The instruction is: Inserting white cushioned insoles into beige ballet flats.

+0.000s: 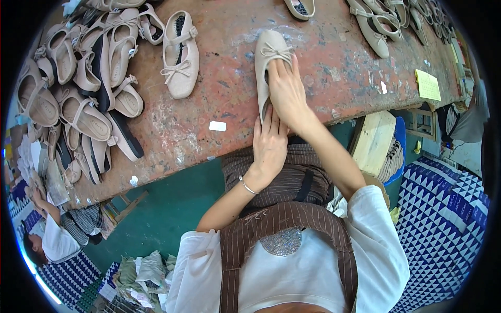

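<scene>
A beige ballet flat with a small bow (267,57) lies on the worn reddish table (219,99), toe pointing away from me. My right hand (286,91) lies over the shoe's opening and presses down on it. My left hand (269,143), with a thin bracelet at the wrist, holds the heel end at the table's near edge, fingers straight.
A second beige flat with a strap (180,55) lies to the left. A heap of beige shoes (83,88) covers the table's left end, and more shoes (386,23) sit far right. A yellow paper (428,84) and a wooden stool (373,141) are at right. Another person (57,237) sits lower left.
</scene>
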`<state>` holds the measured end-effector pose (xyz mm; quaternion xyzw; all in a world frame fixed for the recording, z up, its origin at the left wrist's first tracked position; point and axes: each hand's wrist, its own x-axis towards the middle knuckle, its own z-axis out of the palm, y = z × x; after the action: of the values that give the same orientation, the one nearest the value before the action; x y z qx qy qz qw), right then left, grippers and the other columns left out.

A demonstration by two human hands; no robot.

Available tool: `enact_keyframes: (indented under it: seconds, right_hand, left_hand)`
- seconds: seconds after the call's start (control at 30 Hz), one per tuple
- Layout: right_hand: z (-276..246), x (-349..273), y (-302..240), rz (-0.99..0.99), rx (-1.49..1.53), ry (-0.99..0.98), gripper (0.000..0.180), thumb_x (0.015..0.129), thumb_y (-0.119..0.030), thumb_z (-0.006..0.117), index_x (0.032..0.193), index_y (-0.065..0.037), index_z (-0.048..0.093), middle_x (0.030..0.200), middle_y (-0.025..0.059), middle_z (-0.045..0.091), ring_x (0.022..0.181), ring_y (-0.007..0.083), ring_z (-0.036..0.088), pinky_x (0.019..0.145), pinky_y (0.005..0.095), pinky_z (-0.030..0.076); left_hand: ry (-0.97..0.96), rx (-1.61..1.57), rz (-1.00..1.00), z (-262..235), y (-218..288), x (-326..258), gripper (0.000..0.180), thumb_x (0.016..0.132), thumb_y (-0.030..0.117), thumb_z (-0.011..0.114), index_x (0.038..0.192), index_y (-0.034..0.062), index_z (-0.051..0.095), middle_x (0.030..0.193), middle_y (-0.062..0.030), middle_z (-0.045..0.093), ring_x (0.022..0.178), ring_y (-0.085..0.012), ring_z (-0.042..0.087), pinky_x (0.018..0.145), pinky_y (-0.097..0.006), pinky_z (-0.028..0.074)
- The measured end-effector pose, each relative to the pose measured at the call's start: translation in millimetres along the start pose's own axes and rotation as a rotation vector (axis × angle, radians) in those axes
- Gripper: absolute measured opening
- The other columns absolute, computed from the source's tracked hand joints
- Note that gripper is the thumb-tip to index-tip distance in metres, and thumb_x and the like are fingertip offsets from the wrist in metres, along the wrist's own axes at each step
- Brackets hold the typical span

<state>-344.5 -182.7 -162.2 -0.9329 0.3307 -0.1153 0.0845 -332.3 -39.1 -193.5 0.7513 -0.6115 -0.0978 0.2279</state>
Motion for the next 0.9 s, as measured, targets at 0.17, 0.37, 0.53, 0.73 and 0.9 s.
enact_keyframes:
  seconds: [0.17,0.37,0.53,0.73,0.9]
  right_hand:
    - [-6.5,-16.5,-1.0,-0.081,0.040,0.194,0.053,0.078,0.000,0.055,0.128,0.013,0.049,0.113,0.0275,0.062,0.113,0.0401,0.060,0.117,0.0523,0.023]
    - [21.9,-2.7,1.8,-0.052,-0.273,0.134,0.037,0.086,-0.014,0.050,0.119,0.002,0.057,0.120,0.0176,0.061,0.117,0.0255,0.060,0.119,0.0577,0.013]
    - [25.1,37.9,18.5,-0.044,-0.175,-0.255,0.023,0.083,-0.012,0.054,0.083,-0.001,0.074,0.080,0.0131,0.070,0.083,0.0273,0.070,0.112,0.0703,0.012]
    - [-85.0,48.8,103.4,0.092,1.080,-0.328,0.040,0.080,0.003,0.061,0.116,-0.010,0.073,0.109,0.0146,0.073,0.101,0.0235,0.070,0.094,0.0379,0.052]
    - [-64.3,117.0,264.7,0.439,-0.284,0.497,0.053,0.082,-0.014,0.068,0.132,-0.001,0.054,0.102,0.0148,0.067,0.103,0.0359,0.061,0.103,0.0496,0.041]
  left_hand:
    - [0.013,-0.018,0.036,-4.2,3.5,1.3,0.047,0.086,0.010,0.053,0.130,-0.0072,0.054,0.139,-0.0237,0.049,0.137,-0.0364,0.039,0.109,-0.051,0.034]
    - [0.002,-0.072,-0.034,-0.6,-5.3,-0.3,0.039,0.091,0.007,0.054,0.126,-0.0079,0.055,0.134,-0.0256,0.052,0.134,-0.0394,0.043,0.105,-0.055,0.036]
    - [0.034,0.080,0.068,-6.9,7.1,13.0,0.044,0.089,0.016,0.064,0.128,-0.0053,0.058,0.135,-0.0213,0.056,0.132,-0.0346,0.047,0.107,-0.048,0.037]
    - [0.231,-0.326,-0.089,-75.8,-53.2,5.2,0.020,0.086,0.008,0.069,0.099,-0.0076,0.070,0.106,-0.0183,0.071,0.101,-0.0268,0.067,0.090,-0.040,0.051]
    - [0.978,-0.321,-0.292,-231.0,-191.4,9.1,0.024,0.094,0.007,0.065,0.113,-0.0060,0.061,0.109,-0.0135,0.064,0.099,-0.0232,0.063,0.091,-0.036,0.051]
